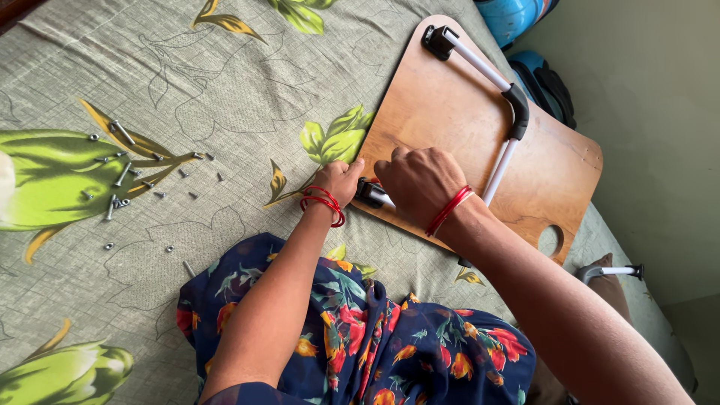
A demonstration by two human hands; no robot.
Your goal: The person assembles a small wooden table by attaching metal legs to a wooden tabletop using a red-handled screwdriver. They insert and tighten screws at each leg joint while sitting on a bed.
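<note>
A brown wooden lap-table top (450, 112) lies underside up on a green leaf-patterned bedsheet. A white metal leg frame (501, 161) with black joints runs across it. My left hand (339, 180) rests at the board's near edge beside a black bracket (369, 193). My right hand (421, 180) is closed over the near end of the leg frame at that bracket; what lies under its fingers is hidden. Both wrists wear red bangles.
Several loose screws and bolts (124, 176) lie scattered on the sheet at the left. My lap in dark blue flowered cloth (360, 337) fills the near middle. A second metal leg (611, 270) sticks out at the right. Blue objects (517, 19) sit beyond the board.
</note>
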